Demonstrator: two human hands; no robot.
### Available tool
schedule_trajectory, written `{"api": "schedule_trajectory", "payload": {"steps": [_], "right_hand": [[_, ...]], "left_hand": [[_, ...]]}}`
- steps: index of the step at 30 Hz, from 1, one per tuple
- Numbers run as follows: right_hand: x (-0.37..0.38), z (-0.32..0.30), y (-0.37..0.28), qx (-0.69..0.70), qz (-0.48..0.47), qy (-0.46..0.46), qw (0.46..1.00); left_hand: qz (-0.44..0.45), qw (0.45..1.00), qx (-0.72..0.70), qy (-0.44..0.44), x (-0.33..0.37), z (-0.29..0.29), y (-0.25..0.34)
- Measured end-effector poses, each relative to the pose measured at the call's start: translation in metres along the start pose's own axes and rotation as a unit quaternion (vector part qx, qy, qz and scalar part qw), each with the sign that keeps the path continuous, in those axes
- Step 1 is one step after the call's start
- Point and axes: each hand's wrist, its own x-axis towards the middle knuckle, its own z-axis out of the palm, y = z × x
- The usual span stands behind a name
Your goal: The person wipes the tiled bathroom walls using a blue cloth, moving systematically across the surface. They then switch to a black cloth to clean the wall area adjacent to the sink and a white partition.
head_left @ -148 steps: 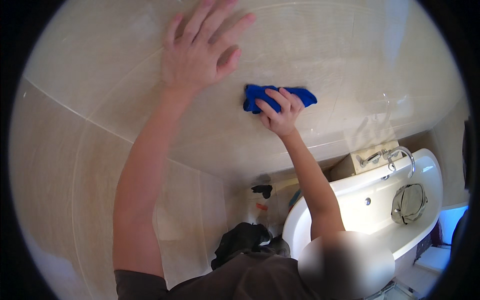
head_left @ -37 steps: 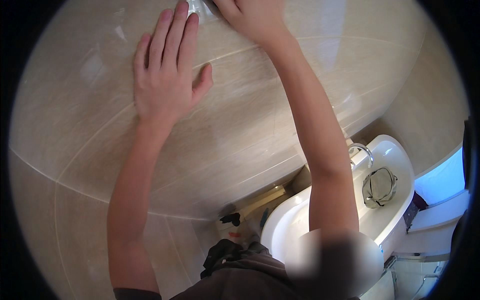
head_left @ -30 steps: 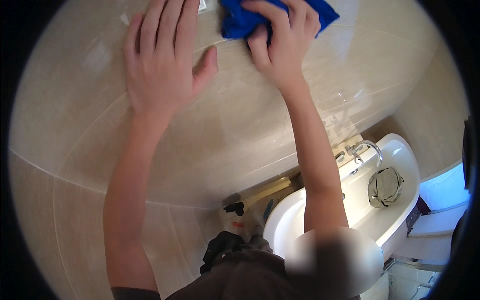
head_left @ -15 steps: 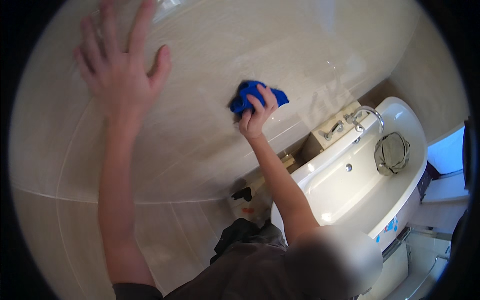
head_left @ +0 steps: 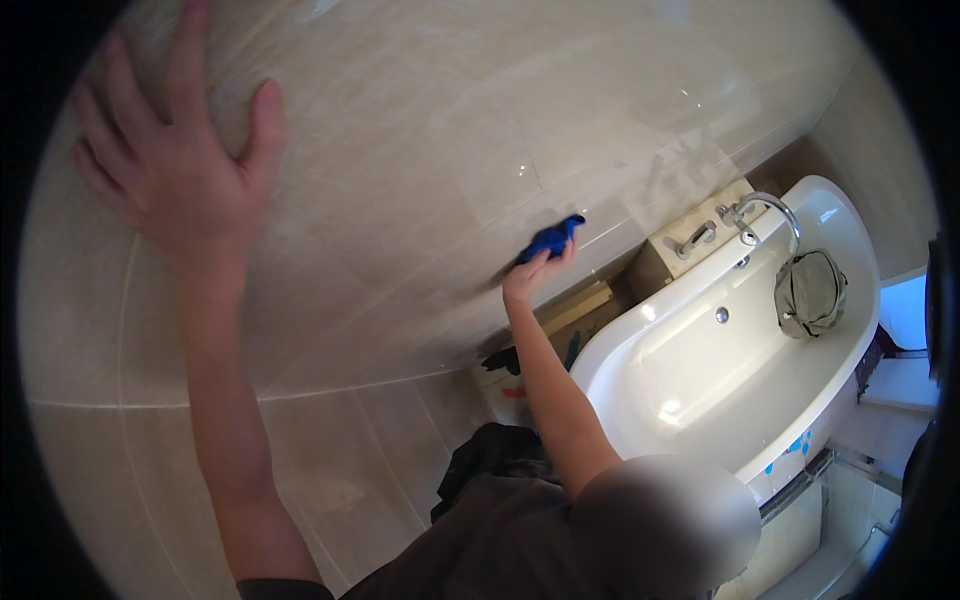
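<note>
A blue cloth [head_left: 550, 239] is bunched under the fingers of my right hand [head_left: 537, 274], pressed against the beige tiled wall [head_left: 400, 150]. My thumb and fingers close round its lower side, and part of it is hidden by them. Higher up at the left, my left hand [head_left: 182, 185] holds nothing. Its fingers are spread wide over the wall, and the palm seems to rest on it. The top of one finger runs out of view.
On the right stands a white bathtub [head_left: 690, 370] with a curved chrome tap [head_left: 785, 215] at its wall side. A grey-green bag [head_left: 810, 293] lies in the tub. A stone ledge [head_left: 690, 235] runs between tub and wall. Lower left is a tiled floor [head_left: 330, 460].
My right hand has moved down and right along the wall with the blue cloth, nearer the tub. My left hand sits farther left in view, still spread.
</note>
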Motion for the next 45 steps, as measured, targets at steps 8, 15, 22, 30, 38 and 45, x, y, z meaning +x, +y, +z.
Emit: {"api": "schedule_trajectory", "payload": {"steps": [8, 15, 22, 30, 38, 45], "right_hand": [[-0.027, -0.004, 0.056, -0.094, 0.374, 0.171, 0.907], [0.026, 0.01, 0.035, -0.086, 0.586, 0.182, 0.785], [0.044, 0.022, -0.071, 0.08, 0.487, 0.119, 0.862], [-0.017, 0.029, -0.028, -0.044, 0.348, 0.183, 0.918], [0.041, 0.026, -0.083, 0.083, 0.57, 0.124, 0.808], [0.082, 0.048, -0.145, 0.133, 0.145, 0.088, 0.977]], "left_hand": [[-0.01, 1.0, -0.007, -0.013, 0.001, -0.003, 0.004], [-0.04, 0.999, 0.003, -0.018, 0.012, -0.007, 0.012], [-0.046, 0.998, -0.037, 0.011, 0.005, -0.006, 0.015], [-0.029, 0.999, -0.017, -0.006, 0.009, -0.01, 0.012], [-0.06, 0.995, -0.005, -0.075, 0.001, -0.015, 0.009], [-0.018, 0.996, 0.065, -0.052, -0.002, -0.001, 0.008]]}}
